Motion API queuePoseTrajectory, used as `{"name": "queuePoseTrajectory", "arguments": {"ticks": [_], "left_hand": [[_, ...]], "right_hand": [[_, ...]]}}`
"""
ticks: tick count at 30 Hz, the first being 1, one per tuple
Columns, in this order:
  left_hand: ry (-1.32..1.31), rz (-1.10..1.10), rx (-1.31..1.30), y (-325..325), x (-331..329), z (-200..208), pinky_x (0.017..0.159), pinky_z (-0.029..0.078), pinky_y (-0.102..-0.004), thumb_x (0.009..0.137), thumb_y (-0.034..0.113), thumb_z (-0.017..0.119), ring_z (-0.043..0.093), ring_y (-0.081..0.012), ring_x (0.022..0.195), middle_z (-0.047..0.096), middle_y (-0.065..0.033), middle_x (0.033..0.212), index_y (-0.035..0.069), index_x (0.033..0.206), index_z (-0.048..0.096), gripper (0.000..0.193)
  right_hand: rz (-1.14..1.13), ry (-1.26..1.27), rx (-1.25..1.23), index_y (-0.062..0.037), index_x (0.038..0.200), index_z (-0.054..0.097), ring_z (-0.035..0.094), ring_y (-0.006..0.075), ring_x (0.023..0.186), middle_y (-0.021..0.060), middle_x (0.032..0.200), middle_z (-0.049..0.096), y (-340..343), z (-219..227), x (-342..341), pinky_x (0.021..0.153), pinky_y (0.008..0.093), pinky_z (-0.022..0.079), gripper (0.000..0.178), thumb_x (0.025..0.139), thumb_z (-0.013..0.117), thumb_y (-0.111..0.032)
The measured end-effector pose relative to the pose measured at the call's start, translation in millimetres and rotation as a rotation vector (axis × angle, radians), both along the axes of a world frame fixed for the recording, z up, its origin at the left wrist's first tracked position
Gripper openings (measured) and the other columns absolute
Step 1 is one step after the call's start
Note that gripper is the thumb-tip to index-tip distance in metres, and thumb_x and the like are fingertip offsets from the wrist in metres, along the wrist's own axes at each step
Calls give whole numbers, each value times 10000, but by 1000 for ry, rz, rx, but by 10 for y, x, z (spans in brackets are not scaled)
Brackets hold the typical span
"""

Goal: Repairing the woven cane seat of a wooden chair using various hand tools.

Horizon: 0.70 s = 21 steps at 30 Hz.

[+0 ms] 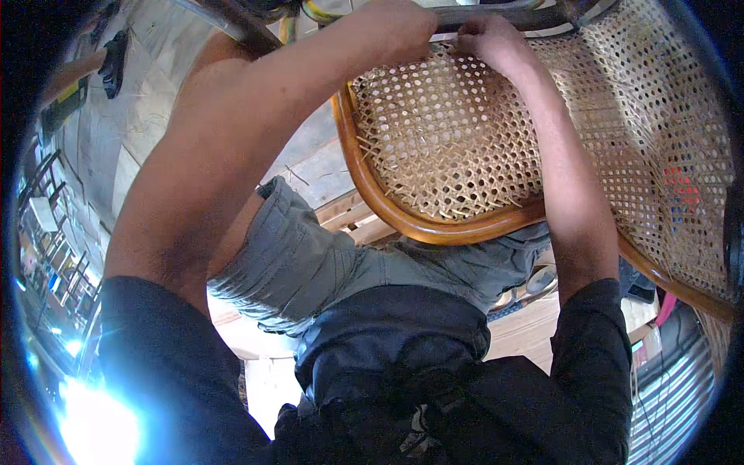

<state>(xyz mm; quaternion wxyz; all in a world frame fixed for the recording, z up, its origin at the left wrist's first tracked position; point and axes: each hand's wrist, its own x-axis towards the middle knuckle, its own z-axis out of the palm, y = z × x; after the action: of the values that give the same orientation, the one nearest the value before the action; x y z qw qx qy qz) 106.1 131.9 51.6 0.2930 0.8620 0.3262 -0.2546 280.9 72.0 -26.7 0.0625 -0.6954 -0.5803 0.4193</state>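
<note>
A woven cane panel [453, 143] in a curved, varnished brown frame [434, 231] rests across my lap, with short strand ends sticking out along its left and near edges. My left hand [399, 29] is curled at the panel's far edge, its fingertips largely out of sight. Just to its right, my right hand [494, 44] bends down onto the weave, fingers pinched together. Whatever either hand grips is too small or hidden to make out. Right behind both hands runs a dark rounded bar [511, 18].
More cane weave [651, 132] curves up on the right, edged by a brown rail [674, 285]. Wooden slats [345, 211] lie below the panel. At the upper left, another person's foot in a dark sandal [114, 65] stands on the floor [143, 116]. Stacked furniture frames [58, 225] stand far left.
</note>
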Motion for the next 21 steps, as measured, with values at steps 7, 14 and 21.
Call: {"name": "queuePoseTrajectory", "arguments": {"ticks": [7, 14, 21], "left_hand": [[-388, 160, 390, -392, -258, -68, 755, 497, -450, 853, 273, 571, 613, -377, 899, 599, -236, 973, -47, 1006, 578, 355], [-37, 183, 50, -265, -158, -92, 798, 486, -443, 867, 278, 556, 588, -377, 964, 558, -227, 1055, -38, 1100, 518, 395], [128, 69, 113, -95, 77, 333, 665, 517, -405, 845, 229, 554, 656, -315, 832, 665, -162, 878, 31, 928, 659, 239]], "right_hand": [[78, -32, -38, -22, 824, 653, 636, 207, 680, 135, 738, 654, 83, 37, -38, 636, 361, 476, 243, 739, 665, -250], [41, 981, 274, 4, 1023, 640, 600, 175, 813, 157, 892, 664, 37, -12, -146, 696, 336, 479, 316, 716, 566, -5], [722, -751, 362, -28, 727, 655, 607, 300, 803, 130, 754, 639, 31, -169, -86, 669, 386, 472, 153, 733, 620, -176]]}}
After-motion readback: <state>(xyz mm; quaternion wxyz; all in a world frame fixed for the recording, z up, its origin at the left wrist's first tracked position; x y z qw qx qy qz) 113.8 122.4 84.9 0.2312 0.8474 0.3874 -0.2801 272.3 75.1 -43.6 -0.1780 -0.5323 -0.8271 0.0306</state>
